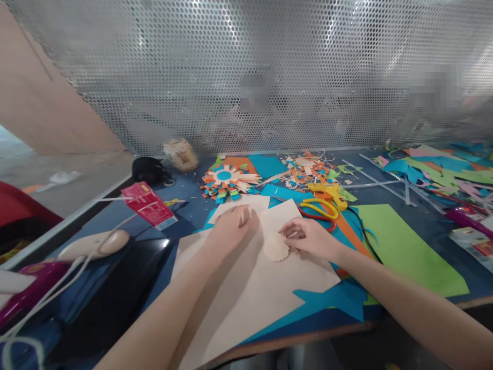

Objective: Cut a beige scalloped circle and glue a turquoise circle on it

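Note:
A small cream paper disc (276,247) with a scalloped edge lies over the large cream paper sheets (246,288). My right hand (308,237) pinches the right side of this disc between thumb and fingers. My left hand (232,224) is loosely closed above the sheets, a short way left of the disc; what its fingers hold, if anything, is hidden. Just beyond my right hand are yellow-handled scissors (320,205), a red handle (314,218) and a yellow glue gun (330,193). A layered paper flower (227,177) with a blue centre stands further back.
Blue paper (335,298) and green paper (404,246) lie around the sheets. At left are a pink carton (150,204), a computer mouse (94,245) and a black phone or tablet (115,293). Paper scraps (308,169) and glue sticks (379,184) lie behind; a perforated metal panel (215,61) closes the back.

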A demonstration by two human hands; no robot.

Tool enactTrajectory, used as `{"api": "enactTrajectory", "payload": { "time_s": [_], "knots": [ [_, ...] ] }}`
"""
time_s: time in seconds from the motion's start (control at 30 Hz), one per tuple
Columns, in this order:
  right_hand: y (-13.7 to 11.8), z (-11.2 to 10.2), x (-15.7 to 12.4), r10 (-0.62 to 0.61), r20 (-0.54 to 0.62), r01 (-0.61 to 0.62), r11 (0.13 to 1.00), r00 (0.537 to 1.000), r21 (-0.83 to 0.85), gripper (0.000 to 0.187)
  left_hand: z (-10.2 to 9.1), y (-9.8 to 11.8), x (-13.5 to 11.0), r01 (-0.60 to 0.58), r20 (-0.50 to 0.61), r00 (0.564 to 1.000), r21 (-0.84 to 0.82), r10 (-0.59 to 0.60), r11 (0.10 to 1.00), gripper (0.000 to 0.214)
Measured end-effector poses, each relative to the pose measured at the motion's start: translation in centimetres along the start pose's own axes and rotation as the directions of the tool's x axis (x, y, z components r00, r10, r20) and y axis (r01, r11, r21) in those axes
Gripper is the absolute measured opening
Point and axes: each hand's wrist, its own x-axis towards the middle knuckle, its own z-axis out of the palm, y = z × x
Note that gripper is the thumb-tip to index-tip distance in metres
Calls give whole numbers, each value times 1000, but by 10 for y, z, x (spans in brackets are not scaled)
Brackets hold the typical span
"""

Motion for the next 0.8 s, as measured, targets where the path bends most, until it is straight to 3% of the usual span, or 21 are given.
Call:
{"api": "enactTrajectory", "payload": {
  "time_s": [0.27,0.57,0.8],
  "knots": [
    [1,0,0,-28,8,28,999,1000,-15,16,0,-6,0,234,-97,969,80,-226,969,58],
    [7,-2,2,-3,66,6,999,998,-48,16,1,-8,-1,239,-91,969,97,-231,966,58],
    [10,-4,4,19,118,-6,994,993,-106,14,5,-9,2,276,-148,954,95,-261,956,63]
  ]
}}
